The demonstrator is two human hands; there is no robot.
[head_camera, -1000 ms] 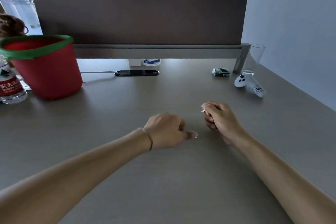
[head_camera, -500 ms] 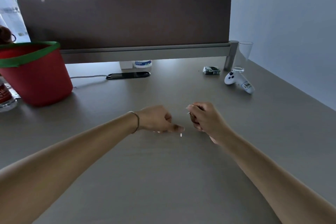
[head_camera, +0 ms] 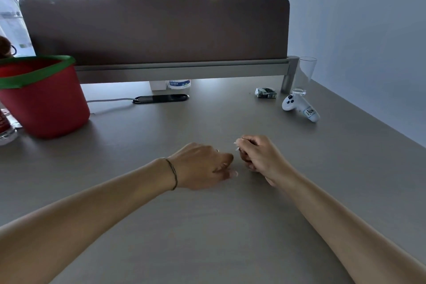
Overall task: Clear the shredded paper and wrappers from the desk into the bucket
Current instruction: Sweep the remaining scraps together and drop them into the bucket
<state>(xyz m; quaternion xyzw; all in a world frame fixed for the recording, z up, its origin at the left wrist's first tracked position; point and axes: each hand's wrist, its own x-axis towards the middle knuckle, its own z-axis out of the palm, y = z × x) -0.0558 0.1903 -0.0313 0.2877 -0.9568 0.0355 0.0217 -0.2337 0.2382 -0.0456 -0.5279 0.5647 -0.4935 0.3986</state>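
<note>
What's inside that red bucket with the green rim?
Only the far inner wall of the red bucket shows, plain red under the green rim. Its bottom is hidden by the near wall, so whether any paper lies inside cannot be told.

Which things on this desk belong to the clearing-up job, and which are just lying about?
Belong to the job:
red bucket
white paper scraps pinched in the right hand
left hand, fingertips on the desk

Lying about:
white controller
empty glass
small dark packet
black cable port
</note>
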